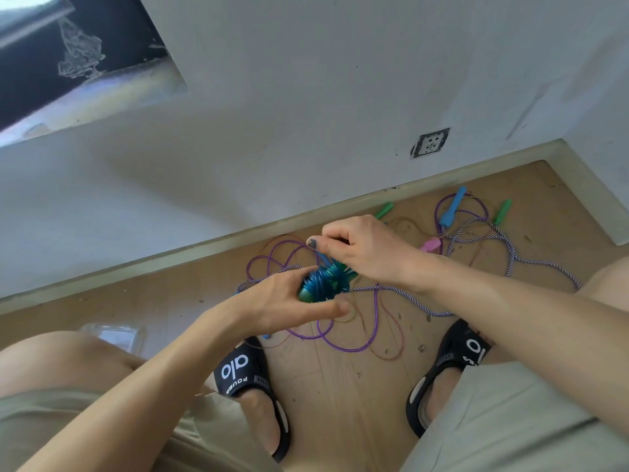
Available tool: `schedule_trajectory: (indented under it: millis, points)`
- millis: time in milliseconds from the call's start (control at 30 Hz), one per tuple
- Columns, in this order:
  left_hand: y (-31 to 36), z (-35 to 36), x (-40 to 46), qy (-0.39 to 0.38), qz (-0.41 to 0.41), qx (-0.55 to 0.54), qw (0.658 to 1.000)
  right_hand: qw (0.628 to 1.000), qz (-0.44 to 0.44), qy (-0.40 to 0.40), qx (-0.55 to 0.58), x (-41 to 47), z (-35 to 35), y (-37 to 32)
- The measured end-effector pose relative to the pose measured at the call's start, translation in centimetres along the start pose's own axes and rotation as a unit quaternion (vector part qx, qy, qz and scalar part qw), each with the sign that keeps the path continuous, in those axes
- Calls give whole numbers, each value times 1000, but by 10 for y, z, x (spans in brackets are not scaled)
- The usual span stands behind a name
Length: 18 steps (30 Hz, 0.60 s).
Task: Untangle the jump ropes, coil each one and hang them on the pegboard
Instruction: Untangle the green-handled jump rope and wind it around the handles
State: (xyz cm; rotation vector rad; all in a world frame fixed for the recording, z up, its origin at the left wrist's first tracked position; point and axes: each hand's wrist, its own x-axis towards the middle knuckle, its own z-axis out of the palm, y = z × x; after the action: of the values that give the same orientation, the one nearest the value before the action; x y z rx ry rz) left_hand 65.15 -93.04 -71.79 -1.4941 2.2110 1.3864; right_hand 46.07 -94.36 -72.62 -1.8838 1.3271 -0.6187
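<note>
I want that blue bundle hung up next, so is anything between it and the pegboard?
That cannot be judged: no pegboard shows in this view. Both hands hold the blue rope bundle, the left hand gripping it, the right hand pinching a strand. The striped rope and purple rope lie on the floor beneath it.

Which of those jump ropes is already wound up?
The blue rope, wrapped in tight turns between the left hand and right hand. The purple rope and the striped rope lie loose on the floor.
</note>
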Motion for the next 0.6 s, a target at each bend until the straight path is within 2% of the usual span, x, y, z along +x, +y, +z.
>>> schedule_trajectory:
  millis: [67, 167, 400, 600]
  points:
    - [0, -1, 1, 24, -5, 3, 1000, 1000, 6, -6, 25, -1, 4, -1]
    - [1, 4, 3, 83, 43, 0, 996, 999, 18, -13, 47, -4, 9, -3]
    - [8, 8, 3, 73, 84, -31, 993, 997, 25, 12, 75, -3, 6, -5]
    - [4, 3, 9, 115, 78, -55, 989, 992, 51, 38, 107, 0, -3, -6]
